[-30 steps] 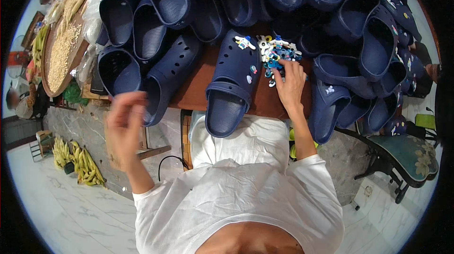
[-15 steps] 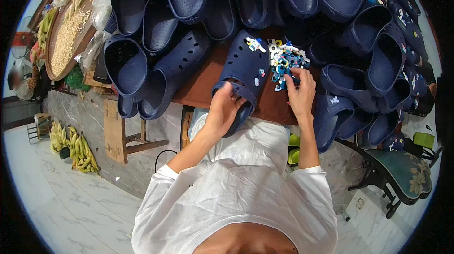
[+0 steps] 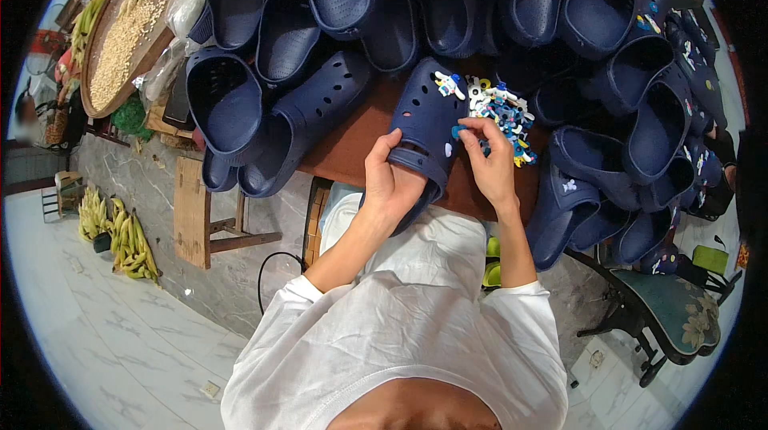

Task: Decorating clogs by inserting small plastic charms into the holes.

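Note:
A navy clog (image 3: 418, 114) with round holes lies toe away from me at the table's front edge. My left hand (image 3: 390, 184) grips it, fingers inside the opening and thumb on the outside. A white and blue figure charm (image 3: 450, 84) sits near its toe, and a small pale charm (image 3: 448, 149) lower on its right side. Between the thumb and fingers of my right hand (image 3: 492, 168) is a small blue charm (image 3: 458, 132), held at the clog's right side. Just beyond that hand is a heap of colourful charms (image 3: 502, 106).
Navy clogs (image 3: 316, 122) crowd the brown table (image 3: 340, 146) to the left, back and right, some bearing charms. A wooden stool (image 3: 192, 210) and a bunch of green-yellow bananas (image 3: 132, 242) are at left. A padded chair (image 3: 672, 314) stands at right.
My right hand has come from the charm heap to the clog's side with a blue charm. My left fingers have slid deeper into the clog. The view has shifted slightly.

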{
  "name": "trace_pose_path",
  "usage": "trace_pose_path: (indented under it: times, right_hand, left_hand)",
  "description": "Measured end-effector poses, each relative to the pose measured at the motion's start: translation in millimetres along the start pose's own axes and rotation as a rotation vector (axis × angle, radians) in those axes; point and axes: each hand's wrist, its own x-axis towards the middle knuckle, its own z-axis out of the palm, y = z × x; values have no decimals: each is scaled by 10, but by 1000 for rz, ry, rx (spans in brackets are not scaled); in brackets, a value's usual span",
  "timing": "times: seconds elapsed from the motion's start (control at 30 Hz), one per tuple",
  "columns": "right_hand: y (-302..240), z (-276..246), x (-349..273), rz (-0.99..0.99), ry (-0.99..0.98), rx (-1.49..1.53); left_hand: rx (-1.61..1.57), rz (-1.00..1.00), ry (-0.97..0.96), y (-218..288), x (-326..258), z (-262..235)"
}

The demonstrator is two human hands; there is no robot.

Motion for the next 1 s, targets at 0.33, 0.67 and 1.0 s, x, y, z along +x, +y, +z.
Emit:
trace_pose_path:
  times: [0.33, 0.67, 1.0]
  right_hand:
    - [-193, 57, -9, 85, -128, 346]
    - [-317, 107, -25, 74, -63, 426]
    - [-368, -18, -5, 17, -115, 238]
  left_hand:
    - [259, 72, 38, -236, -400, 42]
    - [450, 197, 67, -395, -515, -45]
    - [867, 299, 105, -390, -583, -252]
